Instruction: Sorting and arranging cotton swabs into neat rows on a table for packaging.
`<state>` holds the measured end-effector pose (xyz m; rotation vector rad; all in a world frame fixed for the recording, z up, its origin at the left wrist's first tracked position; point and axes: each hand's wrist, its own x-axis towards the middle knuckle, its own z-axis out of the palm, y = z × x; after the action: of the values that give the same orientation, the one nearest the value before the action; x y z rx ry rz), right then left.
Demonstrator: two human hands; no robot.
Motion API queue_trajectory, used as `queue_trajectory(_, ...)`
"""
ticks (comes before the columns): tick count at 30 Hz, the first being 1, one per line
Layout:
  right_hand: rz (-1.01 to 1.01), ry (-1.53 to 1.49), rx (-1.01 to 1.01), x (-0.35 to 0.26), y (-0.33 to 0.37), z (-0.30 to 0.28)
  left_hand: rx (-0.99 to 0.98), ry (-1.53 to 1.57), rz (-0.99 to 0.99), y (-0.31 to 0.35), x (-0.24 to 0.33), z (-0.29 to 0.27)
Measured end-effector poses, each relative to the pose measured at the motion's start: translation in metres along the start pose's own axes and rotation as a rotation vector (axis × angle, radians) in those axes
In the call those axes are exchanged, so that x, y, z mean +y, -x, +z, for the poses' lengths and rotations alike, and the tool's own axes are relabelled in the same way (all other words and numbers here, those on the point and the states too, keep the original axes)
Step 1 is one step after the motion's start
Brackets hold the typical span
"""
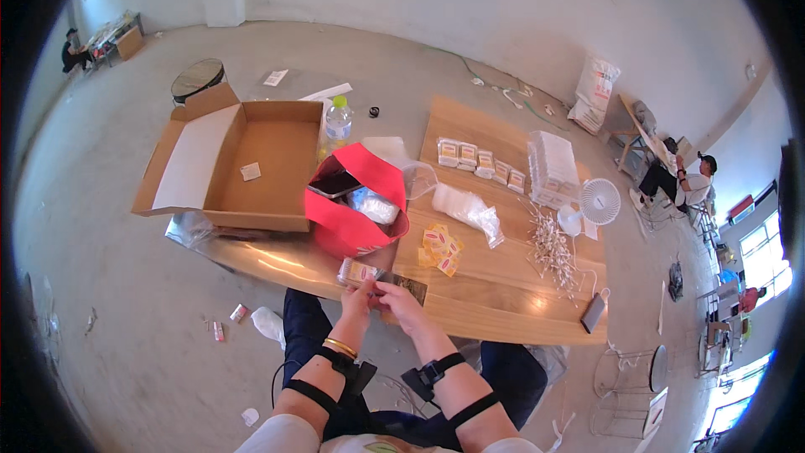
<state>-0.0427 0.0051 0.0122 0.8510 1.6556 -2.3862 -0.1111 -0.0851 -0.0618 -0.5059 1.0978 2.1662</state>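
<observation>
My left hand (pixel 358 300) is closed, gripping a small clear packet with a white and orange label (pixel 358 272) at the table's near edge. Beside it, my right hand (pixel 401 305) has its fingers pinched together close to the left fingertips; what they hold, if anything, is hidden. A dark flat card-like piece (pixel 407 287) shows just beyond the right fingers, and I cannot tell whether it is held or lies on the table. Further in, yellow and white cards (pixel 440 249) lie in a loose pile. A red bag (pixel 356 239) stands open behind the left hand, with a phone and clear plastic inside.
On the wooden table (pixel 495 285) are a row of small packets (pixel 480 159), clear plastic bags (pixel 468 211), white twist ties (pixel 551 243), a white fan (pixel 599 201) and a power bank (pixel 594 312). An open cardboard box (pixel 260 220) and a bottle (pixel 338 124) stand left. Other people sit far off.
</observation>
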Motion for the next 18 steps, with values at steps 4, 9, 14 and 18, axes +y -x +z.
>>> queue_trajectory(4, 0.121, 0.012, 0.060, -0.015, 0.007, -0.014, 0.078, -0.004, -0.073, -0.002, 0.006, 0.001)
queue_trajectory(9, 0.111, 0.037, -0.036, -0.002, -0.002, 0.009, 0.021, -0.041, -0.088, -0.008, 0.014, -0.010)
queue_trajectory(14, 0.069, -0.210, -0.072, -0.006, -0.008, 0.033, -0.069, 0.020, 0.066, 0.007, 0.053, -0.023)
queue_trajectory(18, 0.000, -0.107, -0.077, -0.021, 0.006, 0.071, -0.215, -0.029, 0.186, 0.049, 0.093, -0.037)
